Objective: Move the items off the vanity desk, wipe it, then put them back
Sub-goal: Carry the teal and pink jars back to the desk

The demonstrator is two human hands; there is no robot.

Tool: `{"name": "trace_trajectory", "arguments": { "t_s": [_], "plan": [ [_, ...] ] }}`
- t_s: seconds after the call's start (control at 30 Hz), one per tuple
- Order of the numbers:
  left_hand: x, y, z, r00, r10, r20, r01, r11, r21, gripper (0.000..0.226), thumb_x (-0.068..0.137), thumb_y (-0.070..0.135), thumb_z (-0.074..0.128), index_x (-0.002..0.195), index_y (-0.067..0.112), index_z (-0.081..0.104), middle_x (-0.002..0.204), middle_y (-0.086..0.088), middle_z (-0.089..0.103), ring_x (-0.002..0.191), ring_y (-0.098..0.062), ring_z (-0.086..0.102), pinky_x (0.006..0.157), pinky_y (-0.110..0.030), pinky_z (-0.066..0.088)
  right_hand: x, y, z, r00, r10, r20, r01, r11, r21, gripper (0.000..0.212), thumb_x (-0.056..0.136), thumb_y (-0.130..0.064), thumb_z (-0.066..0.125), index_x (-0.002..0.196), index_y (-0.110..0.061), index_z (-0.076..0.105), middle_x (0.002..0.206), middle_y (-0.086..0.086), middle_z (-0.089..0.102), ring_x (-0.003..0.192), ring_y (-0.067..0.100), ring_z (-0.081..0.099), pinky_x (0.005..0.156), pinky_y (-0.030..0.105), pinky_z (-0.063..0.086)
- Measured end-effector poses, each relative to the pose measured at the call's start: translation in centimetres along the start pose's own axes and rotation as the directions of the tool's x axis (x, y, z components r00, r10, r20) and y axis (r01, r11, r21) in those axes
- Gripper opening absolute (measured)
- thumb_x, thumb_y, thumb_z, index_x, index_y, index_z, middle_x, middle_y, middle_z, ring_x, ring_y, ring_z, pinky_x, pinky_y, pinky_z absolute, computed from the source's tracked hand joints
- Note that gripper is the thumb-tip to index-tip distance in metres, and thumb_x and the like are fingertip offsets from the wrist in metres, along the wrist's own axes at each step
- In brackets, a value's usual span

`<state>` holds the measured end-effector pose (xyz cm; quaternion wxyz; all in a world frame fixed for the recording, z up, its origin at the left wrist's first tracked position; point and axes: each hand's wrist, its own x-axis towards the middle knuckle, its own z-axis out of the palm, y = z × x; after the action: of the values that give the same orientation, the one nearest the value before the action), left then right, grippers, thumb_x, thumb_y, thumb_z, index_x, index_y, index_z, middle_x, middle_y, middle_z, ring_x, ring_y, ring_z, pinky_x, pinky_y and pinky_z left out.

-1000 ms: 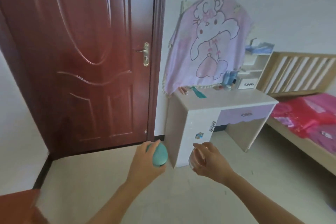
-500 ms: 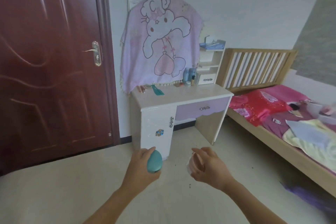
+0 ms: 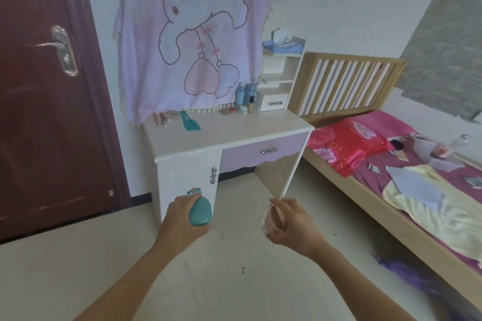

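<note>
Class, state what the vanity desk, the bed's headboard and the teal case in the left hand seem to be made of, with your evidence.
Vanity desk: probably laminated board with a glossy white finish; its cupboard door reflects light.
Headboard: pale wood, matt and unpainted-looking, with an even tan colour on the slats.
Teal case, held in the left hand: likely smooth plastic, given its uniform colour and soft sheen; not certain.

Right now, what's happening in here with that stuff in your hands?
A person stands in front of the vanity desk. The left hand grips a teal case; the right hand holds a small pale item, too blurred to name. A teal comb and some bottles sit along the back of the desktop.
</note>
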<state>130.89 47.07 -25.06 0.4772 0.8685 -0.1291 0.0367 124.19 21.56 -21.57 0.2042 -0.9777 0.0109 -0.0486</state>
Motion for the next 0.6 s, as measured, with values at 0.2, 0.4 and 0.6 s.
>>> {"name": "trace_trajectory", "arguments": {
  "t_s": [0.2,0.4,0.6],
  "plan": [
    [8.8,-0.7,3.3,0.999,-0.023,0.047,0.021,0.999,0.042,0.071,0.066,0.019,0.079,0.129,0.018,0.046,0.120,-0.001,0.047,0.113,-0.018,0.041,0.088,-0.022,0.031,6.3,4.2,0.5,0.988,0.102,-0.119,-0.090,0.991,0.101,0.062,0.072,-0.037,0.071,0.129,-0.027,0.049,0.109,-0.007,0.045,0.099,0.017,0.056,0.086,0.023,0.045],
    [14.2,-1.2,7.1,0.993,-0.093,0.078,0.093,0.996,0.010,0.078,0.056,0.040,0.068,0.128,0.022,0.045,0.109,0.008,0.041,0.105,-0.012,0.040,0.085,-0.020,0.030,13.1,7.8,2.5,0.986,0.132,-0.101,-0.116,0.982,0.150,0.064,0.070,-0.035,0.073,0.128,-0.027,0.049,0.107,-0.007,0.046,0.096,0.020,0.058,0.079,0.026,0.048],
    [22.0,-1.4,10.5,0.991,-0.135,0.000,0.135,0.991,-0.018,0.079,0.052,0.047,0.068,0.125,0.027,0.045,0.109,0.006,0.044,0.105,-0.014,0.043,0.085,-0.021,0.033,23.3,12.2,2.3,0.999,0.027,-0.023,-0.022,0.981,0.194,0.066,0.069,-0.032,0.074,0.128,-0.028,0.046,0.114,-0.003,0.049,0.089,0.015,0.056,0.079,0.023,0.047]
  ]
}}
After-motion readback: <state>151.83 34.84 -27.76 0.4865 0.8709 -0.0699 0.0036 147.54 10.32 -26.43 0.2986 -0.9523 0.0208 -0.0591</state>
